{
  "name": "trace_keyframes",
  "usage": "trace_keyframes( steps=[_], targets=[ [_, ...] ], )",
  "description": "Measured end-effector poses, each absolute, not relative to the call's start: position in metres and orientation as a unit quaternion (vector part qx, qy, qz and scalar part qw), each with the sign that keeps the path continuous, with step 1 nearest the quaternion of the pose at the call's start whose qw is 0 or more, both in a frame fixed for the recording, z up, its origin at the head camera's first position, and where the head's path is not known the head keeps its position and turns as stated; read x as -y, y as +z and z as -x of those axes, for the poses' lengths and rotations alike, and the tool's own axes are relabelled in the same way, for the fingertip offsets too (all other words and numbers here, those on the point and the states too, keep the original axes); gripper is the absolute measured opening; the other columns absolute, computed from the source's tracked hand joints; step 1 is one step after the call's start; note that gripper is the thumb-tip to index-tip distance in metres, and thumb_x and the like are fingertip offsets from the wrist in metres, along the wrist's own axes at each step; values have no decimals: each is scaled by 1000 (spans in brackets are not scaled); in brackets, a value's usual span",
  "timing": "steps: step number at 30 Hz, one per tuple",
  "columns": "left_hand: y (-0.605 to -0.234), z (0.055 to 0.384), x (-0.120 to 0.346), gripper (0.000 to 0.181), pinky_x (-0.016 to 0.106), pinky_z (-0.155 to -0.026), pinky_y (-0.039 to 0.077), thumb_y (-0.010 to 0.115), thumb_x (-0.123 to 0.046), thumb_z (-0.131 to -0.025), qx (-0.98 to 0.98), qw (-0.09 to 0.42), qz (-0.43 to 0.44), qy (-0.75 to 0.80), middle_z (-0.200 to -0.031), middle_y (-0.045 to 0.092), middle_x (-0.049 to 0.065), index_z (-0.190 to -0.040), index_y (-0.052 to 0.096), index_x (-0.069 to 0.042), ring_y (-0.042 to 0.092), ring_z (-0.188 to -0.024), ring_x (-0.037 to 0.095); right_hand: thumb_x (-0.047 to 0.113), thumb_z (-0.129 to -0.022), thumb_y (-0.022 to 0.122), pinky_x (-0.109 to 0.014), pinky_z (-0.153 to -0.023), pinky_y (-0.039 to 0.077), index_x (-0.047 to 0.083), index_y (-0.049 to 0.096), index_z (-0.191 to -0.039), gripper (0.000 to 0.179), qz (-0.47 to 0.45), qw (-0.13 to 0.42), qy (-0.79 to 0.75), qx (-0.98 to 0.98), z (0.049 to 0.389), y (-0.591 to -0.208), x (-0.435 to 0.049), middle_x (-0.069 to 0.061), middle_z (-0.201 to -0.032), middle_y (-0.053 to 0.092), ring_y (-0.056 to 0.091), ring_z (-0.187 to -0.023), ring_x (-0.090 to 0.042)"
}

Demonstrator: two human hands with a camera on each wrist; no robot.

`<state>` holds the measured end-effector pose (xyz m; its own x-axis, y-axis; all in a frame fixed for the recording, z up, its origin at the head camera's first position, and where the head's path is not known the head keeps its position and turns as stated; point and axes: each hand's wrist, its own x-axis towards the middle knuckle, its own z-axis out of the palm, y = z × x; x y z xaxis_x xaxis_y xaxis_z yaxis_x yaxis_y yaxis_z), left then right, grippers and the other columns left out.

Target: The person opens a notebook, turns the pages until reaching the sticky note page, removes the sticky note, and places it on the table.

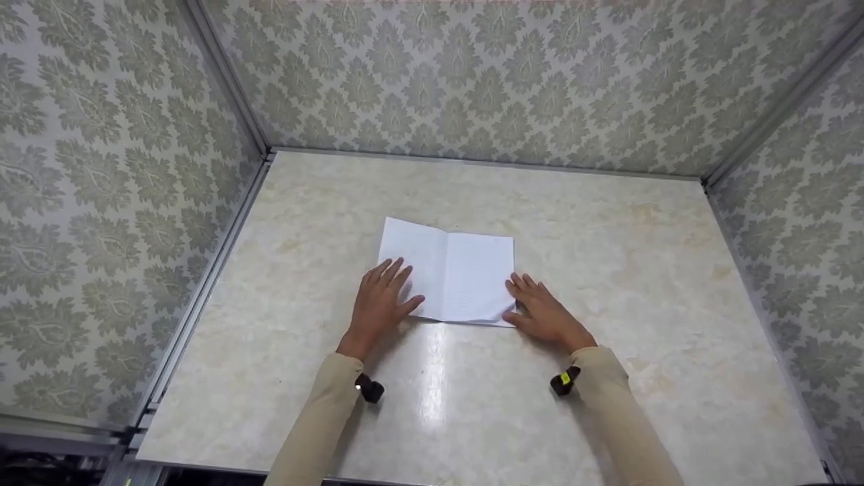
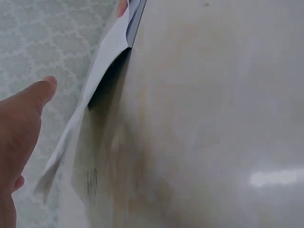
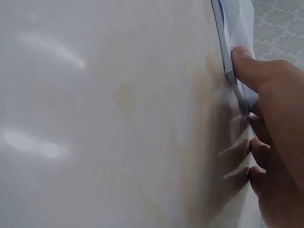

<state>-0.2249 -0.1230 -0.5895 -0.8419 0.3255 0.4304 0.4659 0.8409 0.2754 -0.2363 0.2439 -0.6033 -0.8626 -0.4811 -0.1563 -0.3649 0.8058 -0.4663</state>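
Note:
An open notebook [image 1: 478, 277] with blank-looking white pages lies on the table, its fold running down the middle. My left hand [image 1: 380, 300] is over the lower part of the left page, fingers spread and thumb pointing toward the fold. In the left wrist view that left page [image 2: 105, 59] stands tilted up from the table, and the thumb shows apart from it. At the lower right corner is my right hand [image 1: 542, 314], its thumb [image 3: 247, 64] resting on the page edges. Its other fingers lie along the right edge, near the tabletop. A few pages bow up by this thumb.
The marbled table [image 1: 607, 250] extends around the notebook on all sides. Patterned wall panels [image 1: 459, 81] in metal frames enclose its back, left and right. Small black devices [image 1: 370, 389] are worn at both wrists.

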Motion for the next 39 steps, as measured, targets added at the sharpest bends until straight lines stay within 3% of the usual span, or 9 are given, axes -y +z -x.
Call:
trace_keyframes(
  steps=[4,11,26,32,39],
  targets=[
    [-589,227,97,59,49,-107,44,74,-48,-91,922,207,267,-188,-141,62,13,-134,67,-7,55,-131,33,57,-102,51,-51,-127,5,9,24,-162,81,228,132,-213,-941,237,-604,-245,-9,-170,14,5,-158,-30],
    [-591,225,49,59,45,-105,46,73,-55,-89,915,162,335,-154,-140,62,7,-130,68,-12,56,-129,27,56,-102,52,-54,-126,7,7,26,-161,81,235,126,-211,-940,237,-604,-245,-13,-170,17,7,-158,-33],
    [-596,232,-3,49,38,-102,46,80,-47,-85,918,111,367,-107,-134,63,3,-121,71,-16,55,-125,22,58,-102,49,-52,-126,7,7,26,-161,81,229,121,-209,-943,237,-606,-244,-11,-170,17,7,-158,-32],
    [-592,236,-2,37,37,-101,47,80,-38,-86,911,124,384,-90,-132,64,3,-115,74,-16,56,-124,22,62,-101,49,-51,-127,6,9,26,-162,84,229,122,-209,-943,238,-606,-243,-9,-170,16,5,-158,-30],
    [-594,237,3,28,33,-96,49,79,-33,-86,891,205,402,-46,-126,67,0,-109,76,-17,59,-119,19,59,-96,61,-54,-126,7,5,23,-162,93,238,114,-236,-935,238,-609,-247,-12,-170,15,6,-158,-33]
  ],
)
